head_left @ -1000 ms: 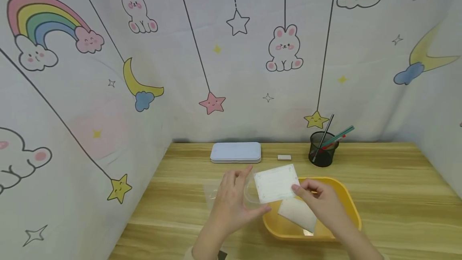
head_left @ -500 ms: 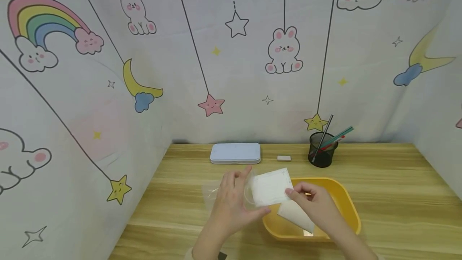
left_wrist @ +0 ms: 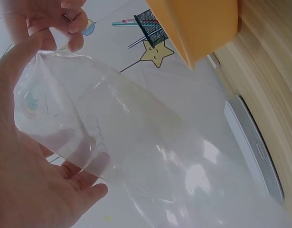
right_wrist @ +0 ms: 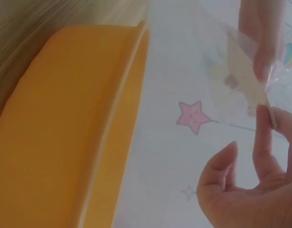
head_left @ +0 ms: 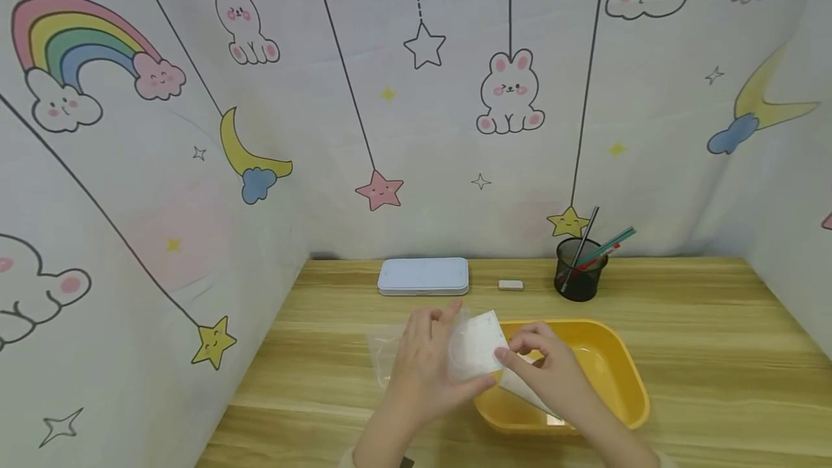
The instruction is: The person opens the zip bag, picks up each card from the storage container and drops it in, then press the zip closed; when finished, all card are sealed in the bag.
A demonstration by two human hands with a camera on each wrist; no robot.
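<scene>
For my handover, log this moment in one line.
left hand holds clear bag | right hand pinches white card | card partly inside bag

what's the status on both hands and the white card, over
Left hand holds clear plastic bag. Right hand pinches white card, partway into bag. Nothing seen in the way; yellow tray close by.

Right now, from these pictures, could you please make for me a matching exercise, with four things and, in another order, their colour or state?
1. White card
2. Clear bag
3. Pen cup
4. Basin

A. Black mesh
B. Mouth held by the left hand
C. Orange-yellow
D. Pinched by the right hand

Pairs: 1-D, 2-B, 3-A, 4-C
</scene>
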